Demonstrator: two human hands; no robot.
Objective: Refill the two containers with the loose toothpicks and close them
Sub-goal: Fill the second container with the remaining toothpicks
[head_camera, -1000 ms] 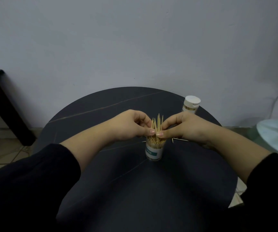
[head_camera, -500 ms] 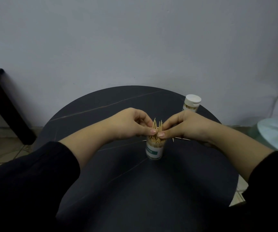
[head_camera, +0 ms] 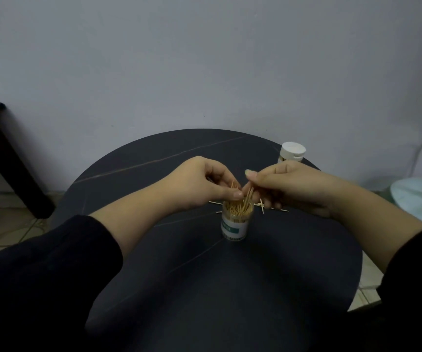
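Observation:
An open clear container [head_camera: 236,226] with a white and teal label stands in the middle of the round black table [head_camera: 205,275], filled with toothpicks. A small bundle of toothpicks [head_camera: 247,196] leans out of its mouth. My left hand [head_camera: 199,185] pinches toothpicks at the container's rim. My right hand [head_camera: 286,185] holds the leaning bundle between thumb and fingers, its index finger raised. A second container [head_camera: 291,152] with a white cap on stands at the far right of the table. A few loose toothpicks [head_camera: 271,207] lie on the table behind the open container.
A dark table leg [head_camera: 9,158] stands at the left by the wall. A pale round fan base [head_camera: 418,199] sits on the floor at the right, with a cable running up the wall. Tiled floor shows on both sides.
The toothpick bundle has sunk deeper into the container and now leans right. My right hand has lifted slightly and its index finger has come off the bundle.

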